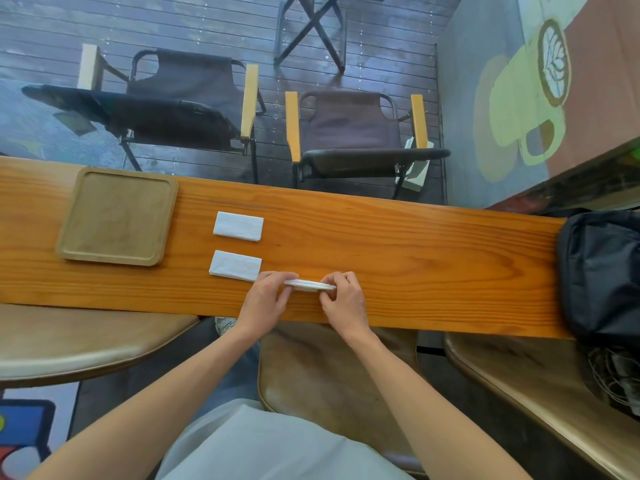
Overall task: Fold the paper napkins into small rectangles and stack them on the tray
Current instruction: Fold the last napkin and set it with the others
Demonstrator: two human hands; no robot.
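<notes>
Head cam looks down on a long wooden counter (398,244) w/ the person's two bare arms reaching in from below. Both hands meet near the counter's front edge: left hand (265,299) pinches the left end of a white paper napkin (308,285), right hand (344,299) pinches the right end, fingers of each curled round it. Napkin is seen almost edge-on, a thin folded strip held betw. the two hands just above or on the wood; can't tell which.

Two more napkins lie flat to the left, already folded into small rectangles: near folded napkin (235,266) sits just beside the left hand's fingertips, far folded napkin (238,226) lies behind it, a strip of bare wood betw. them. Neither is on the tray.

Wooden tray (69,244), square w/ rounded corners and a low rim, rests on the counter further left, apart from both folded napkins.

Dark bag (599,271) sits at the counter's right end. Beyond the counter, two folding chairs (346,133) w/ dark fabric and pale wooden armrests stand on a wet-looking plank deck. A mug shape (519,116) is painted on the wall at right
</notes>
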